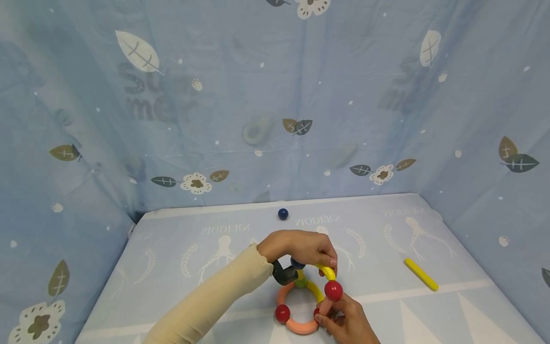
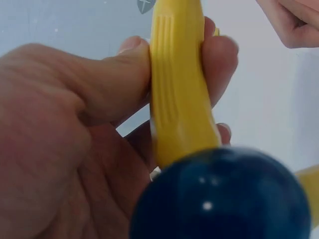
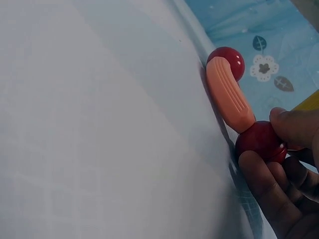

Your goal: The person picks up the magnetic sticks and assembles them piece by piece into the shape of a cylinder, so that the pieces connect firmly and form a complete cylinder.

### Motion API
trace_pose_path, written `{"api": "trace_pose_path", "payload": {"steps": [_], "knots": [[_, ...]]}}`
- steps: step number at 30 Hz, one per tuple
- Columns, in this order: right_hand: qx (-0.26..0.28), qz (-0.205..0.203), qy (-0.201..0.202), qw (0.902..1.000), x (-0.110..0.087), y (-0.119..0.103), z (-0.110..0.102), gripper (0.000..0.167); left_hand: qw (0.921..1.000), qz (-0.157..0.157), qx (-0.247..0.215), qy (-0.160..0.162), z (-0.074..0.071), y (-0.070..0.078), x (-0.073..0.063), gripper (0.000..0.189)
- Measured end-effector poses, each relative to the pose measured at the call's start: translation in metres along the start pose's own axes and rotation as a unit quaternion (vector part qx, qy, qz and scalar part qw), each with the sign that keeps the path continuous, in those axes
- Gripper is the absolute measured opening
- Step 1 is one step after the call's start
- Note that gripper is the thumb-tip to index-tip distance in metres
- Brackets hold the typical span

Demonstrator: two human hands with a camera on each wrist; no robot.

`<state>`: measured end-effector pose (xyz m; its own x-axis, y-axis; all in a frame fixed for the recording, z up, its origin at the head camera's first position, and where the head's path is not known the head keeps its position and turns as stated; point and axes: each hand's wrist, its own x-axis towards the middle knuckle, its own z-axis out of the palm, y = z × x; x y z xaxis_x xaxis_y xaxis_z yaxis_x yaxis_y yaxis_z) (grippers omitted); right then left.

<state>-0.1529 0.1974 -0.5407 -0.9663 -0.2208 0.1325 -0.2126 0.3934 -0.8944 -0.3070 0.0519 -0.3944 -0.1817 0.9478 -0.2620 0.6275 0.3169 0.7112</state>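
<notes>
A ring of curved pieces and balls (image 1: pixel 302 327) lies towards the table's (image 1: pixel 378 274) cut-off near edge — the left hand (image 1: pixel 307 246) pinching a yellow piece (image 2: pixel 177 84) above, its wrist half hiding a blue ball (image 1: pixel 297 263). The right hand (image 1: pixel 353 322) grips a red ball (image 3: pixel 260 140). A loose yellow stick (image 1: pixel 421 274) lies towards the right edge; printed curtain (image 1: pixel 232 95) rises beyond the far edge.

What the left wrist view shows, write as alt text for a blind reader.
A person's left grip pinches a curved, ribbed yellow rod between thumb and fingers. A glossy dark blue ball looms in front of the rod's lower end; part of the right grip shows at upper right, and another yellow piece at the right edge.
</notes>
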Motion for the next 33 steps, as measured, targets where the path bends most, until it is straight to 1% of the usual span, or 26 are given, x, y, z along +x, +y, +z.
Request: {"api": "trace_pose_path", "payload": {"steps": [2,5,8,10,13,16,18,20,22,23,26,28,30,33], "knots": [[-0.002,-0.006,0.003,1.0000,0.000,0.001,0.000,0.017,1.0000,-0.002,-0.001,-0.002,0.000,0.000,-0.001,0.024],[-0.003,-0.003,0.005,1.0000,0.000,0.001,0.000,0.017,1.0000,-0.007,-0.005,0.000,0.000,0.000,-0.001,0.025],[-0.001,0.011,0.003,0.9999,0.000,0.000,0.000,0.017,0.9998,-0.009,-0.010,0.013,-0.001,-0.003,-0.002,0.025],[0.002,0.019,0.001,0.9998,0.000,0.000,-0.001,0.017,0.9992,-0.012,-0.013,0.035,-0.003,-0.007,-0.005,0.026],[0.002,0.027,0.001,0.9996,0.000,-0.001,-0.001,0.018,0.9962,-0.014,-0.025,0.082,-0.008,-0.017,-0.014,0.027],[-0.001,0.035,0.002,0.9994,0.001,-0.003,0.000,0.018,0.9904,-0.022,-0.043,0.129,-0.011,-0.030,-0.027,0.028],[-0.004,0.039,0.004,0.9992,0.001,-0.003,0.000,0.018,0.9860,-0.029,-0.046,0.158,-0.009,-0.041,-0.036,0.028],[-0.003,0.045,0.004,0.9990,0.001,-0.004,0.001,0.018,0.9817,-0.040,-0.044,0.181,-0.003,-0.052,-0.044,0.026],[-0.005,0.048,0.004,0.9988,0.001,-0.004,0.002,0.018,0.9788,-0.051,-0.033,0.196,0.005,-0.061,-0.052,0.023],[-0.005,0.048,0.004,0.9988,0.001,-0.004,0.002,0.018,0.9779,-0.059,-0.025,0.199,0.011,-0.066,-0.055,0.022],[-0.008,0.043,0.004,0.9990,0.001,-0.004,0.002,0.019,0.9767,-0.078,-0.003,0.200,0.030,-0.076,-0.061,0.027],[-0.009,0.037,0.005,0.9993,0.000,-0.004,0.002,0.018,0.9757,-0.081,0.004,0.204,0.045,-0.081,-0.062,0.031],[-0.008,0.034,0.005,0.9994,0.000,-0.004,0.001,0.018,0.9745,-0.064,0.008,0.215,0.059,-0.085,-0.060,0.032],[-0.007,0.035,0.004,0.9994,0.001,-0.004,0.001,0.017,0.9674,-0.021,0.014,0.252,0.078,-0.094,-0.052,0.027]]}}
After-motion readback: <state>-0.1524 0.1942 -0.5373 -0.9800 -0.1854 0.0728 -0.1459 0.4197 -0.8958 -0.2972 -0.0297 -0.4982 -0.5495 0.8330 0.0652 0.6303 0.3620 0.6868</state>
